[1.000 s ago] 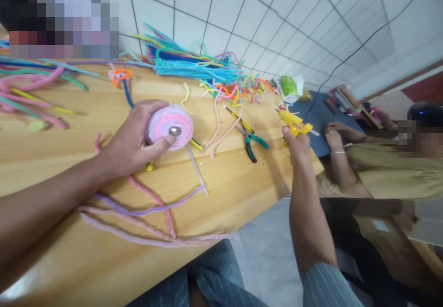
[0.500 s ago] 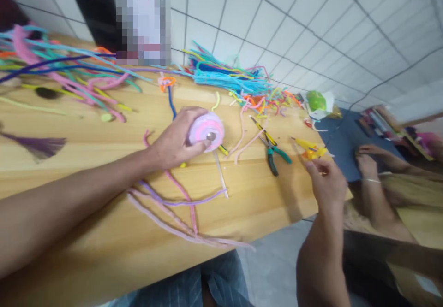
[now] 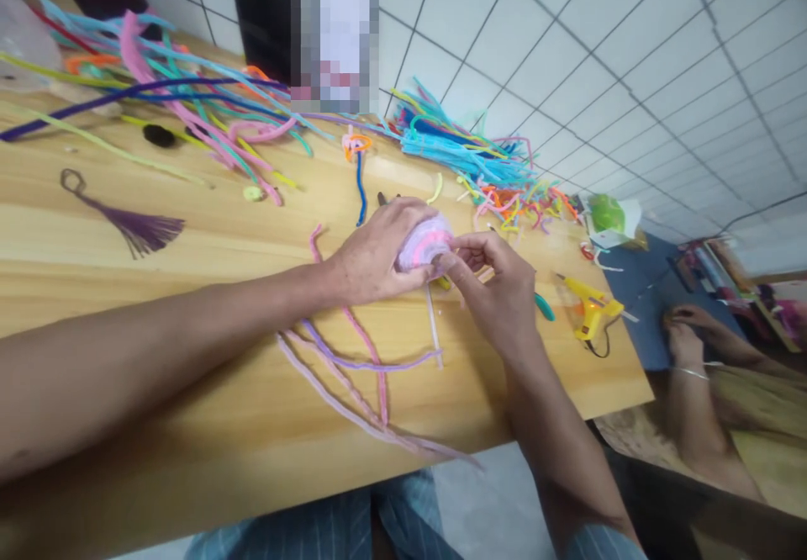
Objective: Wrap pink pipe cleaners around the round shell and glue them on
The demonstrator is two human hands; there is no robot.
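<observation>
My left hand [image 3: 375, 253] is wrapped round a lilac and pink pipe-cleaner coil [image 3: 421, 242], a rounded dome held above the table. My right hand [image 3: 488, 278] meets it from the right, thumb and fingers pinched at its lower right edge; what lies between the fingertips is hidden. To the right, a yellow glue gun [image 3: 593, 306] lies on the table with its nozzle toward the upper left. A green plier handle [image 3: 543, 307] shows from behind my right hand. Below the coil lie a thin whitish stick [image 3: 434, 324], a purple pipe cleaner [image 3: 359, 366] and pink ones [image 3: 382, 383].
Loose pipe cleaners [image 3: 189, 110] cover the back left, and a blue bundle [image 3: 466, 156] lies against the tiled wall. A purple tassel [image 3: 148, 230] rests at left. Another person's hands [image 3: 684, 333] are beyond the table's right end.
My right hand has let go of the glue gun, which now lies on the table, and has moved left to the coil. The coil has tilted in my left hand. The view has shifted.
</observation>
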